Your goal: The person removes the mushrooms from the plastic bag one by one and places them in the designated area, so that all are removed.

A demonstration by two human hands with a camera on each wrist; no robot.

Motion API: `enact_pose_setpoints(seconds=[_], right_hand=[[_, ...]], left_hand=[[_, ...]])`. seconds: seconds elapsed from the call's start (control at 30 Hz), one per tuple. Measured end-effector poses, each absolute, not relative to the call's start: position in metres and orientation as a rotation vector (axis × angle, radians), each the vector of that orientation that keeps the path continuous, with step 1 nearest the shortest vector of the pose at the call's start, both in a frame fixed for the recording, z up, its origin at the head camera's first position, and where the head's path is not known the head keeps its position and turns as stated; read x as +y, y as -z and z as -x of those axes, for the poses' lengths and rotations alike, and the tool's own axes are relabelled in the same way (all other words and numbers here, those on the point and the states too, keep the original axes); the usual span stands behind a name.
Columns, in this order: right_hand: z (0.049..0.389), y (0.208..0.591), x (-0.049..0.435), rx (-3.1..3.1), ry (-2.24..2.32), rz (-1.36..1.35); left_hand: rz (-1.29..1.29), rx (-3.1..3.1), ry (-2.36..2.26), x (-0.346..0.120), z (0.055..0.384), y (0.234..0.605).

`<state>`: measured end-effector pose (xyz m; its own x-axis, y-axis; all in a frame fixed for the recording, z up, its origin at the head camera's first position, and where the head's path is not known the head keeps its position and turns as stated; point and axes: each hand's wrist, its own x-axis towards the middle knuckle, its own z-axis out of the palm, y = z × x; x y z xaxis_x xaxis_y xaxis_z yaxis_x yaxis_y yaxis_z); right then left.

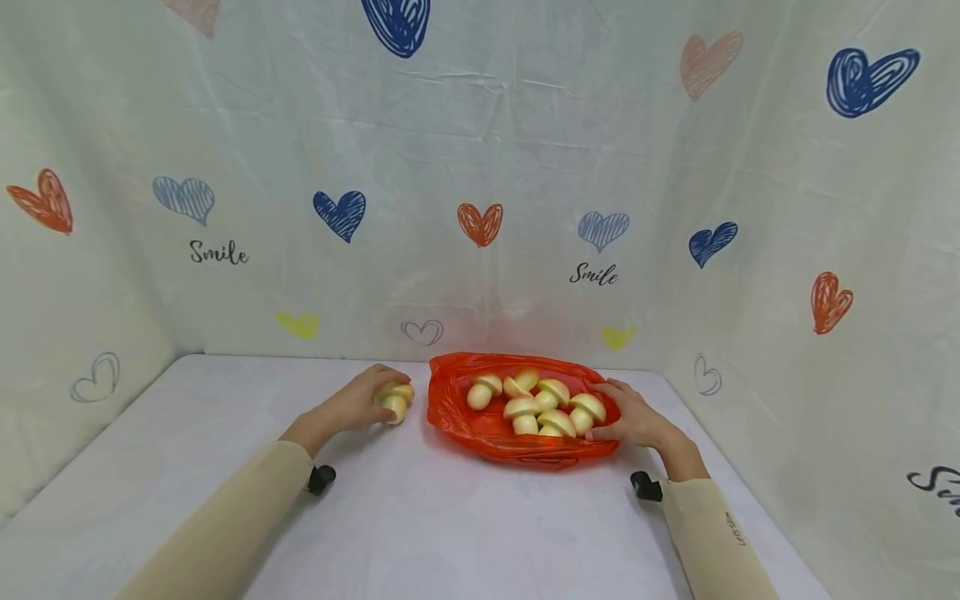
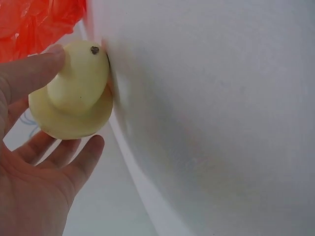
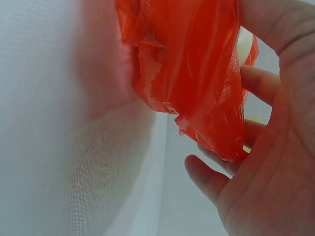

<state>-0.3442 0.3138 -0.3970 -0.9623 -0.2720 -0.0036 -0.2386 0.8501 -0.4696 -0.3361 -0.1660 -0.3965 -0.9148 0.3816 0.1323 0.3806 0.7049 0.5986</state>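
Note:
My left hand (image 1: 367, 398) holds a cream-yellow mushroom (image 1: 396, 406) just above or on the table, left of a red plastic bag (image 1: 487, 447). In the left wrist view, the thumb presses the stem of this mushroom (image 2: 78, 81), which has a small dark mark on its end; the fingers lie behind the cap. At the bag's right end, my right hand (image 1: 637, 419) reaches over the rim. Its spread thumb and fingers lie about the rightmost mushroom (image 1: 588, 407). In the right wrist view, the red bag (image 3: 197, 73) hides most of the contact.
Several more mushrooms, such as one mushroom (image 1: 483, 392) at the left, lie inside the wide-mouthed bag. A white-covered table (image 1: 450, 533) spreads below. White sheets (image 1: 487, 150) printed with hearts and "Smile" hang behind and at both sides.

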Motion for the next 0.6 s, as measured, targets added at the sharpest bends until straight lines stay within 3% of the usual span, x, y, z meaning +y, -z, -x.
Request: enact_pose_setpoints(seconds=[0.6], right_hand=[[0.343, 0.397, 0.313, 2.947, 0.740, 0.390]], left_hand=[[-0.635, 2.984, -1.012, -0.166, 0.320, 0.393]])
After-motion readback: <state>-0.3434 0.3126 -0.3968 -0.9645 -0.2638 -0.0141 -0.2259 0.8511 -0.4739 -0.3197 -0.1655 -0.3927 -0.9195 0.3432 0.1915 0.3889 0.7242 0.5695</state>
